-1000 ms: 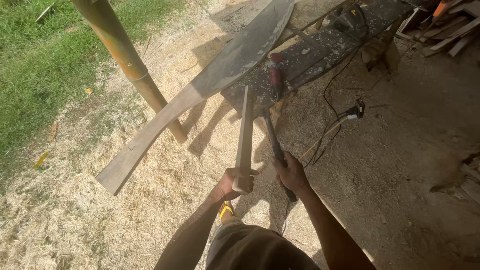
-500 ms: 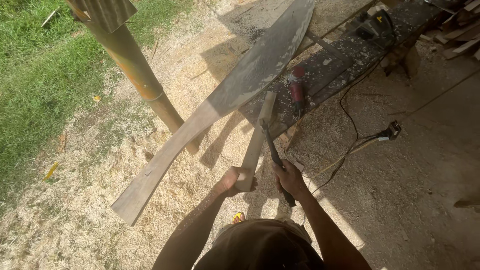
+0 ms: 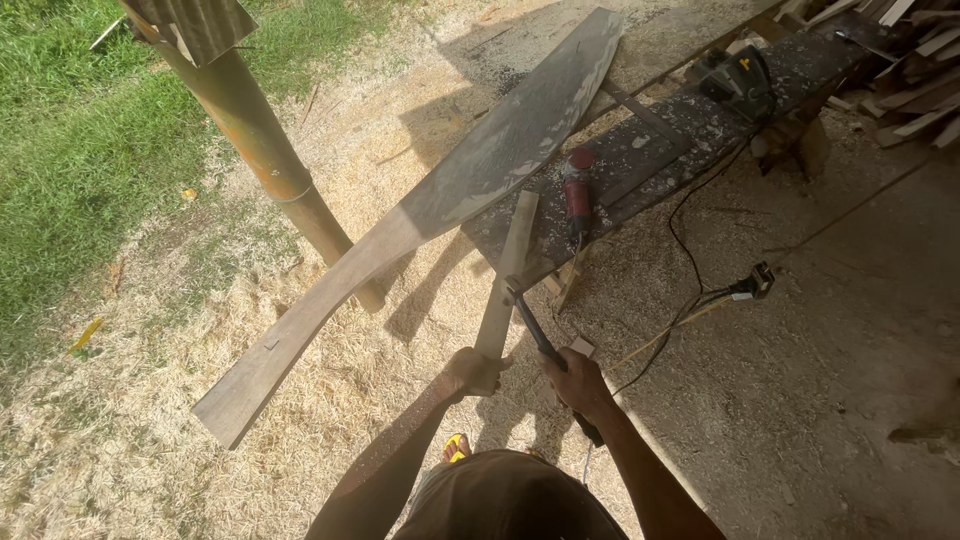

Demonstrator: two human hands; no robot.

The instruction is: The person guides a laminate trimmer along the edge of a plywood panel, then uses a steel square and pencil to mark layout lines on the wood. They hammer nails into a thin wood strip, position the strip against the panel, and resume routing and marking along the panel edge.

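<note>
The left hand (image 3: 470,372) grips the near end of a flat pale wooden stick (image 3: 508,275); its far end rests on the dark workbench's (image 3: 690,120) near edge. The right hand (image 3: 578,385) clasps a dark-handled hammer (image 3: 545,345). The stick looks light and stiff.

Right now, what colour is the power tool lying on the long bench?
Red with a black body. The power tool lies on the dark bench, and the head view shows it best.

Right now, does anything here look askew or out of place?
Yes. The long curved plank lies slantwise, one end on the workbench, the other jutting out unsupported over the sawdust. A power cord trails loose across the ground beside the bench.
</note>
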